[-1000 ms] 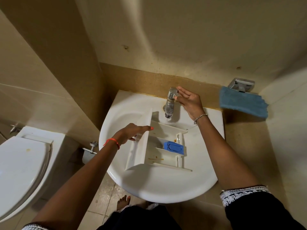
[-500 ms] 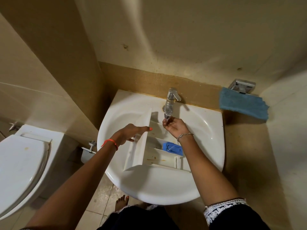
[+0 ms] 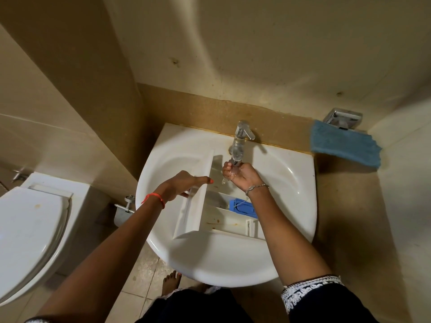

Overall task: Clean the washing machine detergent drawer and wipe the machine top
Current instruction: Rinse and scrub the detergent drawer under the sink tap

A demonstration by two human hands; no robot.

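We see the detergent drawer (image 3: 217, 220) lying across the bowl of the sink (image 3: 210, 259), its front panel (image 3: 193, 210) to the left and its blue insert (image 3: 243, 207) near the right end. Brownish residue shows on the compartment floor. The left hand (image 3: 179, 186) rests on the panel with its fingers (image 3: 205, 181) laid out straight; we cannot tell whether the thumb pinches from below. The right hand (image 3: 240, 176) sits directly under the tap (image 3: 240, 141), its fingers curled into a loose cup that holds nothing but water, which drips off the heel of the palm.

What worries us is the drawer's footing. It looks propped on the curved bowl, not seated flat, so a push from the left hand or a strong stream could rock it or slide it. Water thrown off the cupped hand may clear the rim and wet the tiled floor, where a bare foot (image 3: 171, 282) stands — a slip risk. The blue insert could also work loose under rinsing. The blue cloth (image 3: 345, 145) lies well apart, to the right.
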